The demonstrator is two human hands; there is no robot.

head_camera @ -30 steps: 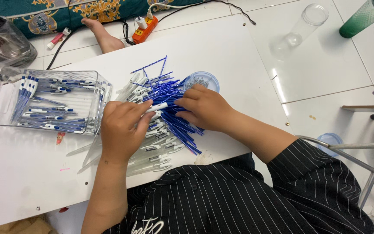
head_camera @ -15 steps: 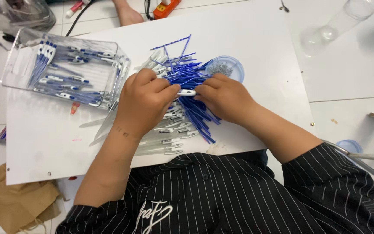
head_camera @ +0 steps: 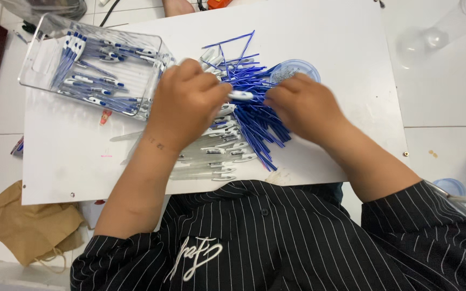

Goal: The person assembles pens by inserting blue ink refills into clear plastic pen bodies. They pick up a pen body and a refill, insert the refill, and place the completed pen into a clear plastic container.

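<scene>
2 hands (head_camera: 244,102) still pinch the pen (head_camera: 241,95), now drawn slightly apart.

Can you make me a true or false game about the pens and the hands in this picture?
1. Both hands hold one pen between them. True: the left hand and the right hand meet at a white-and-blue pen.
2. The clear plastic box has nothing in it. False: it holds finished blue-and-white pens.
3. A heap of blue refills lies under the hands. True.
4. The board is black. False: it is white.
5. The brown paper bag sits on the board. False: it lies on the floor beside the board's near left corner.
</scene>
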